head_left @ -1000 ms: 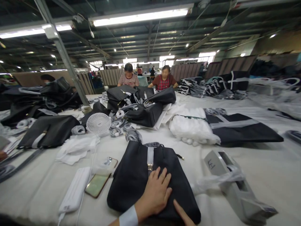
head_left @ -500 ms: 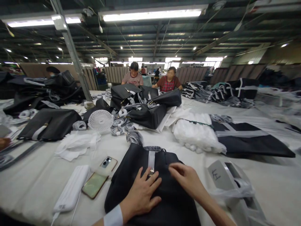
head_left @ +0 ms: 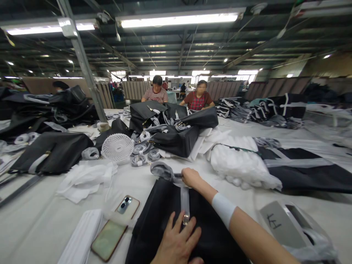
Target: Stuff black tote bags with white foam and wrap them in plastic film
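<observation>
A black bag lies on the white-covered table in front of me, a pale strip running down to its metal clasp. My left hand rests on the bag with fingers spread, its fingertips beside the clasp. At the bag's top edge my right hand is closed on the wrapped handle. A coiled, wrapped strap lies just left of that hand.
Left of the bag are two phones, a white power bank and a white fan. Black bags are piled ahead. A grey holder and white bundle stand right. Two people sit across the table.
My right hand has moved forward from above the bag's front to its top edge and taken hold of the handle. My left hand stays on the bag. The view has shifted slightly.
</observation>
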`<state>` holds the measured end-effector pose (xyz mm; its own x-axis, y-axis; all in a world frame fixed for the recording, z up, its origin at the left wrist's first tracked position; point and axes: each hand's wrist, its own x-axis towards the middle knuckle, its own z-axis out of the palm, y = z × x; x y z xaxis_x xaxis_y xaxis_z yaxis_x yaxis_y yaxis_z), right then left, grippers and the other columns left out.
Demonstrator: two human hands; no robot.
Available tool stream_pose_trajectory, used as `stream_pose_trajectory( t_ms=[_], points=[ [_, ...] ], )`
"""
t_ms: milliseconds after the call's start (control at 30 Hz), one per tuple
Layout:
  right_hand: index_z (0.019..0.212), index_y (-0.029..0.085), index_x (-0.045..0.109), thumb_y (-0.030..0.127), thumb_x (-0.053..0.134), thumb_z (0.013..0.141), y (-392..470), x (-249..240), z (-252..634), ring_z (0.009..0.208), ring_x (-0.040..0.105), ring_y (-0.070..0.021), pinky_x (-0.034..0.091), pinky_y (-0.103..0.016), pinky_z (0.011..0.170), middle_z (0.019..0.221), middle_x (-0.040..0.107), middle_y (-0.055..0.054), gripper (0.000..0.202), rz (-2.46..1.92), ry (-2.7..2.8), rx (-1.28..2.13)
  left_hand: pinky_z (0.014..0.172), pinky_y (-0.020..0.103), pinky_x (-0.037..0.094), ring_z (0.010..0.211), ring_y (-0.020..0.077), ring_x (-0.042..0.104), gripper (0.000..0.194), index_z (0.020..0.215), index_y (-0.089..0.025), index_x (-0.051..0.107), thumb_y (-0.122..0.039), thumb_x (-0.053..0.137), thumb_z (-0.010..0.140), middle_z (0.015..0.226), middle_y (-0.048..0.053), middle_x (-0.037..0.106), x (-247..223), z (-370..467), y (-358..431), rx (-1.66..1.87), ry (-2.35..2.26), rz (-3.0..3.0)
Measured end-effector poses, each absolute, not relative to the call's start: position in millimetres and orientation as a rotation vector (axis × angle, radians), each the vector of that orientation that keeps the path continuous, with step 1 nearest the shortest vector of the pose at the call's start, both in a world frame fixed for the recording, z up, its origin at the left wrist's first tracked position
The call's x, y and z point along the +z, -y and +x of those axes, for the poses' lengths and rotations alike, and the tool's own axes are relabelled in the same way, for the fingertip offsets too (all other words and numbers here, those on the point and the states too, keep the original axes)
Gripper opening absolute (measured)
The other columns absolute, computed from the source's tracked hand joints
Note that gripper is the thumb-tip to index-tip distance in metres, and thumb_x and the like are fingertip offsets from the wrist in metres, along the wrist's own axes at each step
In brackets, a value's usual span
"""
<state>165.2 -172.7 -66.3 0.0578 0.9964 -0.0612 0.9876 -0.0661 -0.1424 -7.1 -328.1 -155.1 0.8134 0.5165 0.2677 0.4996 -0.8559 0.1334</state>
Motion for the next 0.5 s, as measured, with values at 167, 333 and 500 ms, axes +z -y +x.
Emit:
stream_pose_trajectory(
  t_ms=[167, 333, 500],
  points=[
    [0.119, 0.007, 0.057, 0.031, 0.044, 0.097, 181, -46, 213, 0.105, 0.063, -0.0347, 0.048, -0.046, 0.083, 0.105, 0.065, -0.023, 0.035, -2.502, 1.863, -0.06, 0.111, 0.062, 0.027, 0.142, 0.0376, 0.023, 0.074, 0.152, -0.031, 0.015, -0.049, 0.051, 0.09, 0.159, 0.001, 0.021, -156, -9, 332, 0.481, -0.848, 2.89],
    [0.104, 0.008, 0.064, 0.04, 0.054, 0.092, 197, -50, 245, 0.099, 0.065, -0.0364, 0.048, -0.043, 0.079, 0.1, 0.067, -0.025, 0.036, -2.51, 1.956, -0.069, 0.111, 0.06, 0.027, 0.141, 0.0362, 0.029, 0.073, 0.152, -0.033, 0.018, -0.053, 0.05, 0.089, 0.156, 0.002, 0.031, -151, -9, 333, 0.464, -0.831, 2.78],
    [0.115, 0.019, 0.062, 0.028, 0.047, 0.095, 186, -60, 231, 0.112, 0.058, -0.025, 0.041, -0.032, 0.092, 0.117, 0.064, -0.013, 0.026, -2.143, 2.26, -0.048, 0.113, 0.06, 0.024, 0.141, 0.0355, 0.028, 0.07, 0.151, -0.034, 0.019, -0.054, 0.047, 0.091, 0.155, 0.003, 0.033, -145, -9, 333, 0.453, -0.83, 2.734]
  ],
)
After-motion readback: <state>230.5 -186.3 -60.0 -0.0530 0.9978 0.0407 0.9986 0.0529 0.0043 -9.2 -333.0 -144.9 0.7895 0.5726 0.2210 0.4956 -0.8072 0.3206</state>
